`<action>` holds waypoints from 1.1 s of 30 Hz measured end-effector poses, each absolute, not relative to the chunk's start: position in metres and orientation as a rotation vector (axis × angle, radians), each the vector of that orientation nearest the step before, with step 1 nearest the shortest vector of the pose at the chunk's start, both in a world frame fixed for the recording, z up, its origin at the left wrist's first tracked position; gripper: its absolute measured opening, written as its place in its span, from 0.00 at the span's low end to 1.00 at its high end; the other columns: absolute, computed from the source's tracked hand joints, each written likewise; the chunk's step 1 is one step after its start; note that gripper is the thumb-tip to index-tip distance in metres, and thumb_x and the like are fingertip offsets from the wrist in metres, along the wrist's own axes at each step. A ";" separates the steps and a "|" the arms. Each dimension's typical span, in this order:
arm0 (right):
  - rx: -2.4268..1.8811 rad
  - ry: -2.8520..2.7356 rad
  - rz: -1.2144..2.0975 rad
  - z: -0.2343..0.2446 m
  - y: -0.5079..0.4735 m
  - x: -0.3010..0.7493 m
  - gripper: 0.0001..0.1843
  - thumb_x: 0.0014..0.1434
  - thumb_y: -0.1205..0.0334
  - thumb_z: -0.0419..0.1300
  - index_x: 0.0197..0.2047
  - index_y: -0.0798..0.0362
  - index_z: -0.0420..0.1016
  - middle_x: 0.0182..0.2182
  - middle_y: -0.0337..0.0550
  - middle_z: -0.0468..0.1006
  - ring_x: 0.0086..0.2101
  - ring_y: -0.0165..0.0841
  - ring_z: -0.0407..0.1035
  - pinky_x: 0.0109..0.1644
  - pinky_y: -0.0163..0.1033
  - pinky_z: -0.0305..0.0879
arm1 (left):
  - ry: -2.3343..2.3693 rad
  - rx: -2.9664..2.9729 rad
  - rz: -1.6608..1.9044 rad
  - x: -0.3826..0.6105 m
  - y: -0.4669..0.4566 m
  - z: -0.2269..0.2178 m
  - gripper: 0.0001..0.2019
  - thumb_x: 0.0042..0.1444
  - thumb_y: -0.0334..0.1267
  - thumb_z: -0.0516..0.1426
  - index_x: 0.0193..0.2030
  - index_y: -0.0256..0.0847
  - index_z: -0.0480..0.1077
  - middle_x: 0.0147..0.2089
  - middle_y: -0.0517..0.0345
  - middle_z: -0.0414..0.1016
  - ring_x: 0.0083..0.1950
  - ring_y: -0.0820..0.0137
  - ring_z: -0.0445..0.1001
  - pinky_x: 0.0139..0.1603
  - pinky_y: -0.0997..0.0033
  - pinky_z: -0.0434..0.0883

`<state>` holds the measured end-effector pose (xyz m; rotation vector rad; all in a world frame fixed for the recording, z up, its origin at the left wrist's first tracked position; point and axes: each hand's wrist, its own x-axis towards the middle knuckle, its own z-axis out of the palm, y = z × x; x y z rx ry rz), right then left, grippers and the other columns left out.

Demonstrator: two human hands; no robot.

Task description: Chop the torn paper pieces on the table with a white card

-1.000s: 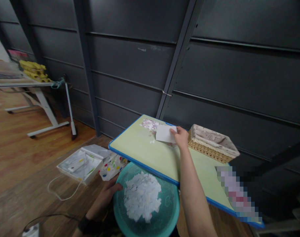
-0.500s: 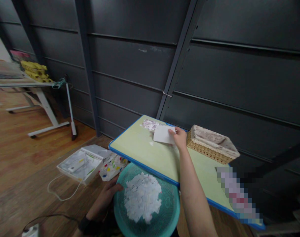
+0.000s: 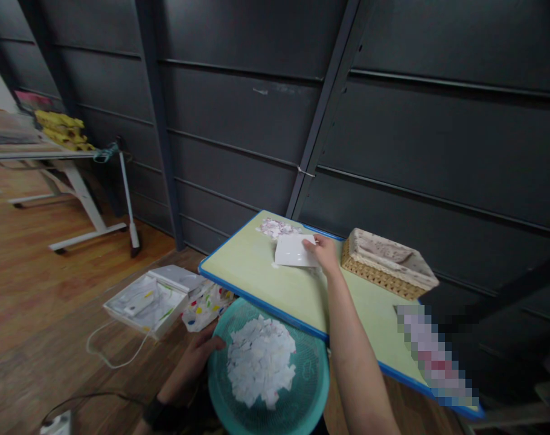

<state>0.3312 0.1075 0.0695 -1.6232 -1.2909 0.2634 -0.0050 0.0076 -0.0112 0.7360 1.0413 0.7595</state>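
My right hand reaches out over the pale green table and pinches a white card by its right edge. The card lies low over the table, just in front of a small heap of paper scraps at the far corner. My left hand grips the left rim of a teal basket held below the table's near edge. The basket holds a pile of torn white paper pieces.
A wicker basket with cloth lining stands on the table to the right of my hand. On the wooden floor lie a white tray with a cable and a dotted bag. A white-legged table stands far left. Dark panelled wall behind.
My right hand has slid the white card leftward and lower toward the table, nearer the scraps. The left hand and teal basket have stayed put.
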 end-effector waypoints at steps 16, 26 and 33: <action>-1.381 -1.393 1.169 0.087 0.085 0.308 0.19 0.36 0.52 0.70 0.27 0.56 0.74 0.20 0.39 0.73 0.20 0.28 0.64 0.22 0.32 0.53 | 1.057 0.748 0.776 -0.005 0.004 -0.004 0.28 0.42 0.31 0.59 0.54 0.41 0.72 0.45 0.51 0.83 0.47 0.55 0.78 0.44 0.60 0.74; -1.466 -1.298 1.081 0.078 0.090 0.323 0.18 0.36 0.53 0.70 0.25 0.57 0.73 0.18 0.38 0.71 0.19 0.27 0.62 0.20 0.31 0.51 | 1.079 0.797 0.794 -0.006 0.005 -0.003 0.27 0.41 0.32 0.58 0.53 0.40 0.74 0.48 0.50 0.82 0.54 0.51 0.74 0.51 0.55 0.71; -1.386 -1.511 1.243 0.082 0.087 0.303 0.18 0.37 0.52 0.71 0.24 0.57 0.73 0.16 0.34 0.68 0.17 0.23 0.57 0.20 0.30 0.46 | 1.034 0.819 0.791 -0.009 0.008 -0.010 0.25 0.41 0.32 0.60 0.50 0.40 0.75 0.49 0.51 0.81 0.54 0.52 0.75 0.54 0.56 0.70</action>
